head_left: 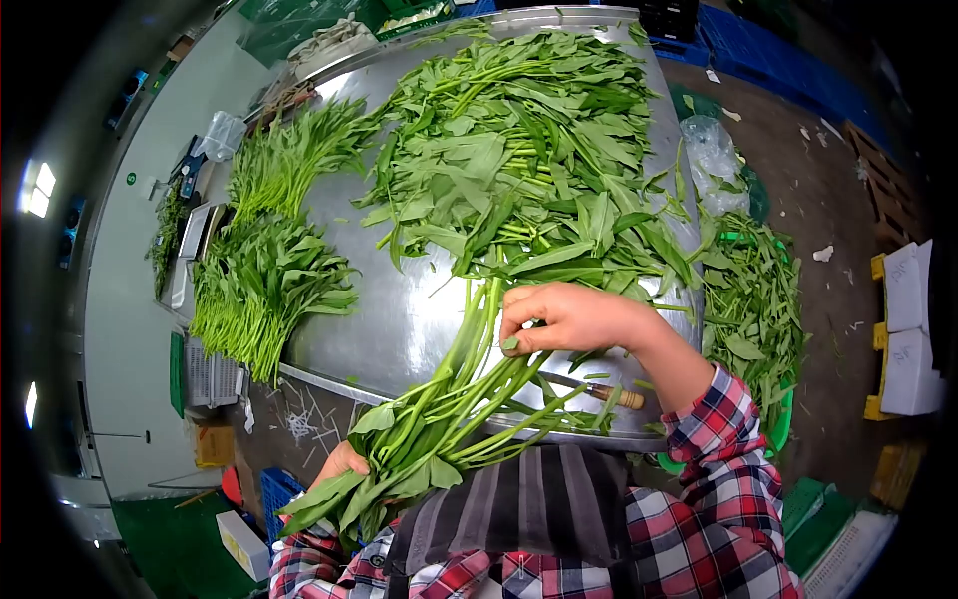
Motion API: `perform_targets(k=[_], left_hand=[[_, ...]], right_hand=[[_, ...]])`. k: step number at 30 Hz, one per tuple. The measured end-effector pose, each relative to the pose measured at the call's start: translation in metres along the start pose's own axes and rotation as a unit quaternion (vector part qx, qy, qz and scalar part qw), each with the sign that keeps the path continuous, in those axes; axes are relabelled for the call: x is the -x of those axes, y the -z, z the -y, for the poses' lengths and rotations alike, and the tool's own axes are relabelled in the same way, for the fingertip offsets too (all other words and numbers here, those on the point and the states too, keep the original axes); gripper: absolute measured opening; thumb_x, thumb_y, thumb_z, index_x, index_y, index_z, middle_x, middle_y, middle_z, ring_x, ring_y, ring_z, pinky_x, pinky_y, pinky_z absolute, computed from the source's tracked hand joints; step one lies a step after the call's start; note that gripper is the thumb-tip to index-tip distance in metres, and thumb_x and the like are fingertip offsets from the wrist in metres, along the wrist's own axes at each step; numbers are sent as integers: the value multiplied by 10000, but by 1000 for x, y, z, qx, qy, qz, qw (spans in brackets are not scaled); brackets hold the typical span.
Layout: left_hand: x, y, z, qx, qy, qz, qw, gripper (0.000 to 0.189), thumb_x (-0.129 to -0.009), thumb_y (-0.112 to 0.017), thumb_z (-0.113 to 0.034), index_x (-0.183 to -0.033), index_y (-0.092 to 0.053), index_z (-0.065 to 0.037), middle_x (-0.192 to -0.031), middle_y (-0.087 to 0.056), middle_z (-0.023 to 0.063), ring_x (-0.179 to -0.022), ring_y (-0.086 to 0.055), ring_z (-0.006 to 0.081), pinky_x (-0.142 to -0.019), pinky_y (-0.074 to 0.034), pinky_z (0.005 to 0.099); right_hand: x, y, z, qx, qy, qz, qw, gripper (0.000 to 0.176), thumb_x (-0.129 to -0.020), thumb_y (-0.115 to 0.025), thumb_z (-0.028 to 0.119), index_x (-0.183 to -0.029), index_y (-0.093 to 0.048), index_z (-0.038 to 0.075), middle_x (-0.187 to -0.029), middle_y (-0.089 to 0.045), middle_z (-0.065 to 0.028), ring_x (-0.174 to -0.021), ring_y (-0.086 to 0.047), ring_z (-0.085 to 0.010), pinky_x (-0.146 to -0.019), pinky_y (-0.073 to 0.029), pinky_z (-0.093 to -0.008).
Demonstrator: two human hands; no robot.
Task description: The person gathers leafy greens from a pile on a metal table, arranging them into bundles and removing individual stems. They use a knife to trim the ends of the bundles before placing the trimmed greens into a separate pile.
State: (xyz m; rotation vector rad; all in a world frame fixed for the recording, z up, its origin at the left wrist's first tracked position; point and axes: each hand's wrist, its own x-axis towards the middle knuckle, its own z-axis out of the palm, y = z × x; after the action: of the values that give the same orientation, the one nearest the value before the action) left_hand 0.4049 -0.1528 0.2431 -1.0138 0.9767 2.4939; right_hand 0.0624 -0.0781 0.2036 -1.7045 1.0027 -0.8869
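Leafy green stems slant between a worker's two hands over a metal table.
Nearest the striped dark apron, the left hand grasps the long-stemmed green bundle by its leafy end, fingers partly hidden by foliage; the bundle's long axis climbs away and rightward, its bare stems fanning out just beside and below the right hand. That hand, nearer the stem end, pinches a small green leaf scrap between thumb and fingertip (whether a stem is caught too, one cannot tell). Right of the stems lies a wooden-handled knife; beyond, on the shiny steel table, spreads a loose green heap.
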Motion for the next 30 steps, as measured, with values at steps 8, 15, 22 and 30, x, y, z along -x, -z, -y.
perform_targets(k=[8, 15, 22, 30], left_hand=[[10, -13, -3, -32, 23, -39, 998, 760, -595, -719, -34, -1285, -408, 24, -1139, -544, 150, -1001, -519, 230, -901, -374, 330], [14, -24, -4, -56, 32, -52, 997, 731, -607, -713, 12, -1277, -423, 28, -1191, -527, 160, -1076, -511, 238, -950, -362, 330], [12, -42, 6, -55, 54, -54, 996, 653, -638, -683, 36, -1250, -456, 34, -1223, -505, 179, -1112, -499, 247, -973, -352, 329], [25, -67, 23, -36, 100, -60, 993, 568, -675, -649, 63, -1220, -493, 42, -1260, -480, 200, -1152, -485, 258, -999, -340, 327]], right_hand=[[27, -22, 25, -9, -201, -125, 971, 302, -793, -644, 239, -1011, -617, 30, -657, -603, -82, -612, -562, -175, -595, -438, -321], [28, -39, -4, -122, -53, -146, 980, 210, -792, -632, 203, -921, -661, 40, -799, -635, -108, -777, -589, -186, -712, -451, -310], [41, -24, 18, 413, 107, -184, 886, 21, -655, -598, 92, -666, -585, 80, -683, -507, -35, -734, -509, -228, -707, -412, -357], [39, 22, 19, 429, -56, -286, 855, 345, -837, -538, 192, -1129, -547, 7, -1247, -488, -188, -1164, -448, -334, -994, -346, -412]])
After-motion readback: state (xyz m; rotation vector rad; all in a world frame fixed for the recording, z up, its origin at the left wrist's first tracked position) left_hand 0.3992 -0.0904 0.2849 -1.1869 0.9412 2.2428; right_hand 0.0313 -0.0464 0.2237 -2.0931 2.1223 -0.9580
